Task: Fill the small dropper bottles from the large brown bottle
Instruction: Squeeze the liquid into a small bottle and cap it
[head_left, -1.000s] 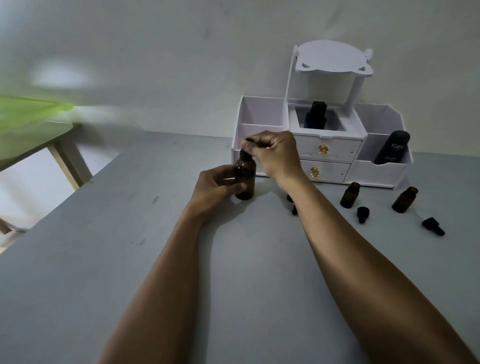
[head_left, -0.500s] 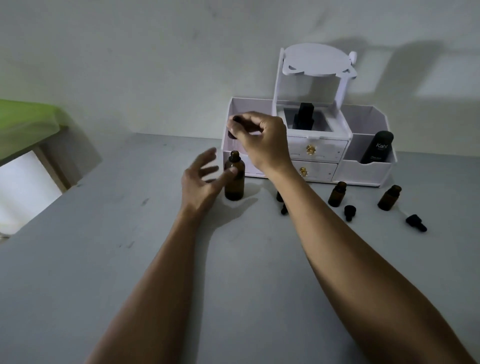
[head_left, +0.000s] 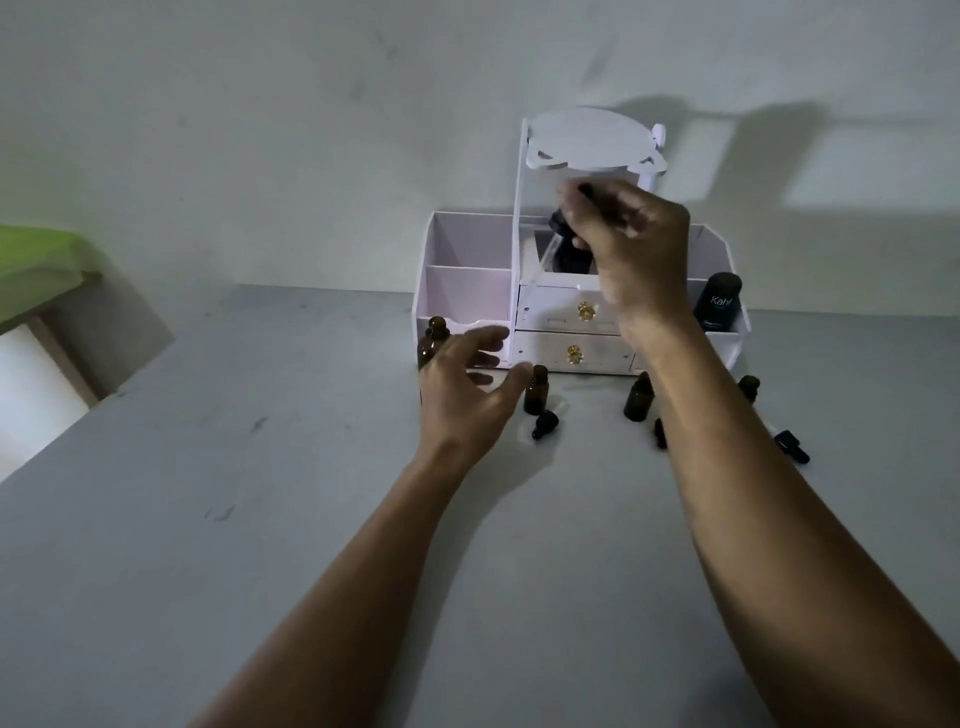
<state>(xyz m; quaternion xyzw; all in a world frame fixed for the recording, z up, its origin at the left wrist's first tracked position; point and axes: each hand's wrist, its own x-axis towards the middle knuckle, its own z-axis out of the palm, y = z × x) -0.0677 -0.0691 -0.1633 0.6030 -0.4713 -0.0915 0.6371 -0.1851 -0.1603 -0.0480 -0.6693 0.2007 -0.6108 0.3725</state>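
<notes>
The large bottle (head_left: 432, 345) stands at the organizer's (head_left: 467, 291) front left corner, small bottles (head_left: 536, 397) and dropper caps (head_left: 544, 423) lie before it, a tube (head_left: 718, 301) stands in its right compartment, and the right hand's (head_left: 634, 249) dropper (head_left: 560, 224) hangs above its middle.

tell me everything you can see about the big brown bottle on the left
The large brown bottle looks like dark amber glass, round-bodied with a narrow neck. It stands upright and uncapped on the grey table, just in front of the left end of the white plastic organiser. The open left hand covers its lower right side; whether it touches the bottle cannot be told.
</notes>
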